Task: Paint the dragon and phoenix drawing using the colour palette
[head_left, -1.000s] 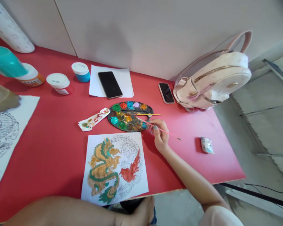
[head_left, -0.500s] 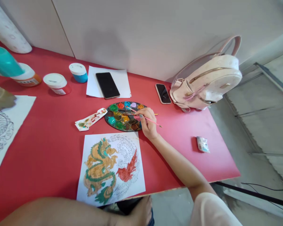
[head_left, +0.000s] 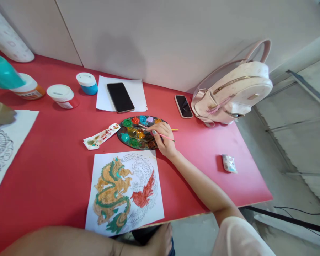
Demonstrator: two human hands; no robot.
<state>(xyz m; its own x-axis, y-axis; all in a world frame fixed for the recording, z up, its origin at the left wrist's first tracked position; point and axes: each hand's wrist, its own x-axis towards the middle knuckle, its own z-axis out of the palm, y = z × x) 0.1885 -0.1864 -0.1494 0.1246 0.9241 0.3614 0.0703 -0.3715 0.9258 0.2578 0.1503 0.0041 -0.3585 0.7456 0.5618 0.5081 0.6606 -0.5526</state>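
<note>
My right hand [head_left: 165, 140] is closed in a pinch around a slim pink paintbrush [head_left: 167, 137]. The brush's tip points down into the oval paint palette [head_left: 119, 134], close to the red paint. Another brush, with a yellow handle [head_left: 174, 129], lies across the palette beneath the hand. Just below is a sheet with a dragon-and-phoenix drawing [head_left: 146, 167]; the dragon is painted gold and green, the bird red, and other parts are bare outlines. My left hand [head_left: 164, 238] rests low at the table's front edge, near dark blue cloth, its fingers largely hidden.
Left of the palette lies a paint-stained tissue [head_left: 101, 137]. Behind are a black phone [head_left: 120, 97] on white paper [head_left: 138, 92], paint jars [head_left: 61, 96], and a second phone [head_left: 183, 106] beside a pale backpack [head_left: 234, 90]. A small packet [head_left: 229, 163] sits at right on the red table [head_left: 202, 160].
My right hand has shifted the pink brush slightly left and down over the palette, its tip going from near the blue paint toward the red. My left hand stays low.
</note>
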